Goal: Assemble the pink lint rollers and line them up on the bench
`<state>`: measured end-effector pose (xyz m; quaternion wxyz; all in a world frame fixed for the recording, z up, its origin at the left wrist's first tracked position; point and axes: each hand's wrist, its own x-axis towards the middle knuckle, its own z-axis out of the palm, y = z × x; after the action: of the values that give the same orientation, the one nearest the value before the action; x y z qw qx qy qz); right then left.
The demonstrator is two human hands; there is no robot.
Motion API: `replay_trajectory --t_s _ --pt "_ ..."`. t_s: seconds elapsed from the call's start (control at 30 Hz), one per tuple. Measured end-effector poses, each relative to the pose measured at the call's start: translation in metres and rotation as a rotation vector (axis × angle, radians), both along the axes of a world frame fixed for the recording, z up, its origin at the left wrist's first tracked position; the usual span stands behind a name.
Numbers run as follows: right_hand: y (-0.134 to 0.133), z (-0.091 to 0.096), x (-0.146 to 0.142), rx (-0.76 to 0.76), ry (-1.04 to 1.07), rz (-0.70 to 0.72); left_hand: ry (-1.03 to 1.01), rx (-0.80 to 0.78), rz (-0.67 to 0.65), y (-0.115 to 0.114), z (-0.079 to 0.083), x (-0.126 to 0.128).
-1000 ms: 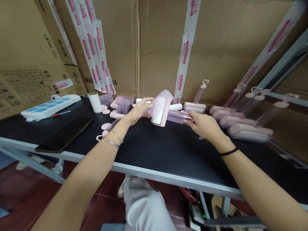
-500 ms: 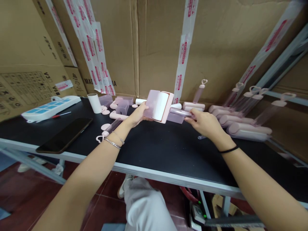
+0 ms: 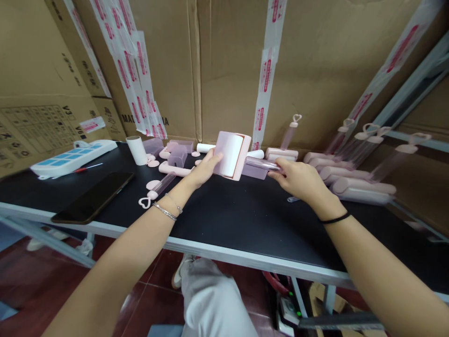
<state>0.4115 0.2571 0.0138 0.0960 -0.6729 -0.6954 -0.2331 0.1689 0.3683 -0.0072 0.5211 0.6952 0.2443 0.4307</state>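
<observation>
Nearest you, below the metal edge of the black table (image 3: 238,224), is your pale trouser leg (image 3: 213,299). On the table to your left lies a dark phone (image 3: 93,197); nearer your left wrist is a loose clear handle with a heart-shaped loop (image 3: 163,183).

Ahead, both your hands are on one pink lint roller, held above the middle of the table. Your right hand (image 3: 293,178) is closed around the roller's clear handle (image 3: 261,164). Your left hand (image 3: 206,168) grips the translucent lilac cover (image 3: 220,142) from its left side, thumb on the near face, other fingers mostly hidden. The cover meets the pink holder (image 3: 242,159) around a white roll (image 3: 231,157). Half a second ago the cover stood open to the left of the roll; now it seems to lie over it, though the see-through plastic makes its edge hard to judge.

Farther back, a white tube (image 3: 136,150) stands at left beside a power strip (image 3: 73,159), and more pink rollers (image 3: 363,189) rest at right. Behind everything rises a cardboard wall (image 3: 231,70).
</observation>
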Motion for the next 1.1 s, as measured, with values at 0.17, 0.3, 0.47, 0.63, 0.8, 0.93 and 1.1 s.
replay_trajectory --t_s 0.17,0.3,0.47,0.63,0.8,0.93,1.1 --pt "0.002 -0.006 -0.002 -0.064 -0.038 0.041 0.263 0.176 0.012 -0.006 -0.005 0.0" --pt "0.009 -0.011 0.009 -0.077 0.136 0.141 0.467 0.278 -0.008 -0.005 -0.007 -0.003" --pt "0.017 -0.009 0.008 0.136 0.961 0.425 0.186 0.368 0.154 -0.006 -0.007 0.004" --pt "0.019 -0.017 -0.039 0.148 1.753 0.63 0.046 0.625 0.294 -0.03 -0.013 0.026" --pt "0.011 -0.001 -0.039 0.244 1.499 0.481 0.429 0.882 0.055 -0.043 -0.014 0.033" --pt "-0.021 0.04 0.017 0.473 0.705 -0.048 0.73 0.751 0.08 -0.038 -0.008 0.025" --pt "-0.074 0.056 0.101 0.266 0.418 -0.657 0.875 0.691 0.072 -0.039 -0.002 0.021"
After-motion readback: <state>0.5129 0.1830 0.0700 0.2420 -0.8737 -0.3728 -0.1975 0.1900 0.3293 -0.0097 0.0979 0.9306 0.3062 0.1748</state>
